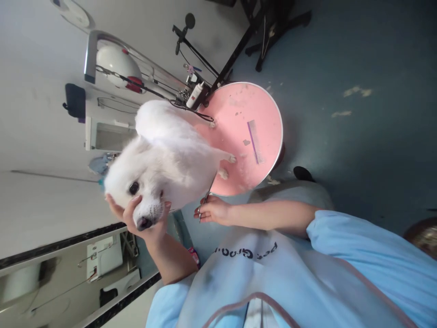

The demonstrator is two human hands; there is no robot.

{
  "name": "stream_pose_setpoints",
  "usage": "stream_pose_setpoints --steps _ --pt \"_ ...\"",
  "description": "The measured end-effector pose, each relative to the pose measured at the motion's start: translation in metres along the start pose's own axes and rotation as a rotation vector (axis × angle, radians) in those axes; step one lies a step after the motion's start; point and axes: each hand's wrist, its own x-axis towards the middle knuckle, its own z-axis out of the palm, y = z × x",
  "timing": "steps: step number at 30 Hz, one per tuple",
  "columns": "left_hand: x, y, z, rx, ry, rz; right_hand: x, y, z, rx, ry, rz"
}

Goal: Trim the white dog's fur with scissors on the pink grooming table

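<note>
A white fluffy dog (184,155) stands on a round pink grooming table (235,105); the view is turned sideways. My left hand (150,228) cups the dog's muzzle and jaw from below, its fingers bent against the cheek near the eye. In my right hand (216,210) is a pair of grooming scissors (205,198), fingers at the handle rings. The blades point at the fur of the dog's chest and front leg; part of them is lost against the fur. A comb (254,142) with a purple spine lies on the tabletop among loose tufts of fur.
A black grooming loop (191,108) hangs from a metal arm (90,57) beside the dog. A white bottle (195,94) stands in a black holder at the table's edge. Fur clippings (357,91) dot the blue floor (375,146). A mirror (112,269) lines the wall.
</note>
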Motion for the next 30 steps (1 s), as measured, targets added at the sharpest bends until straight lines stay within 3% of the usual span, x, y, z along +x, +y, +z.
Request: stream_pose_setpoints --steps 3,8,11,19,23,27,30 --pt "0.003 0.0 0.002 -0.129 0.098 0.227 -0.001 0.004 0.014 -0.004 0.022 -0.066" --pt "0.007 -0.011 0.006 -0.184 0.115 0.314 0.02 0.025 0.025 0.012 -0.01 -0.176" --pt "0.01 -0.019 0.011 -0.177 0.151 0.339 0.038 0.039 0.026 0.081 -0.025 -0.306" --pt "0.015 -0.035 0.016 -0.22 0.156 0.326 0.075 0.055 0.014 0.126 -0.07 -0.479" --pt "0.017 -0.036 0.016 -0.238 0.167 0.355 0.089 0.06 0.009 0.146 -0.13 -0.449" --pt "0.017 -0.032 0.015 -0.214 0.165 0.326 0.104 0.063 0.004 0.158 -0.138 -0.512" --pt "0.018 -0.03 0.014 -0.238 0.186 0.328 0.115 0.063 -0.002 0.194 -0.216 -0.455"
